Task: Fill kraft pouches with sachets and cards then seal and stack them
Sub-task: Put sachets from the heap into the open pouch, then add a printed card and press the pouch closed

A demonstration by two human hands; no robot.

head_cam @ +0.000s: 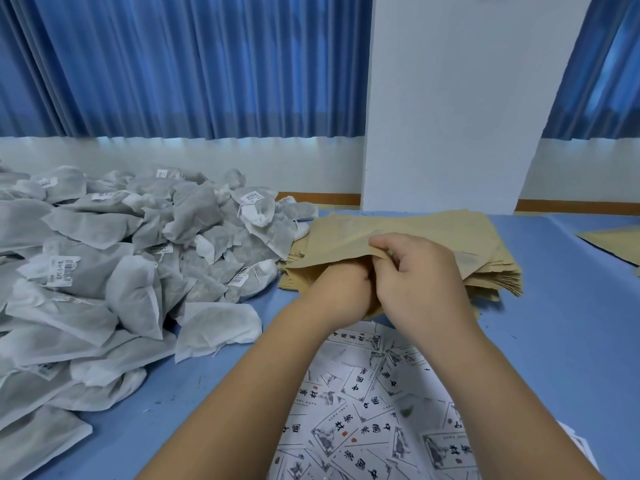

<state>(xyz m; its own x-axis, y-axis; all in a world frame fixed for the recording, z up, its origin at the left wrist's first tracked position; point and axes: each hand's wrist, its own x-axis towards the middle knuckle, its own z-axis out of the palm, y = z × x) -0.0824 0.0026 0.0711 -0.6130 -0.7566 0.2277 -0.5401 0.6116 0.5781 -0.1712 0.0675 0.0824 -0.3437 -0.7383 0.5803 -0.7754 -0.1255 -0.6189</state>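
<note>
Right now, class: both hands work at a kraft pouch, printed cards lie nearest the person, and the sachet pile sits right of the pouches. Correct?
No. The head view shows the sachet pile left of the pouches, not right; the rest holds.

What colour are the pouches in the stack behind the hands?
Plain tan-brown kraft, with no print: pouches. The head view shows them best.

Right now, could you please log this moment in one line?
left hand: fingers hidden under kraft pouch | right hand: pinches its edge | sachets, cards: lying loose
</note>
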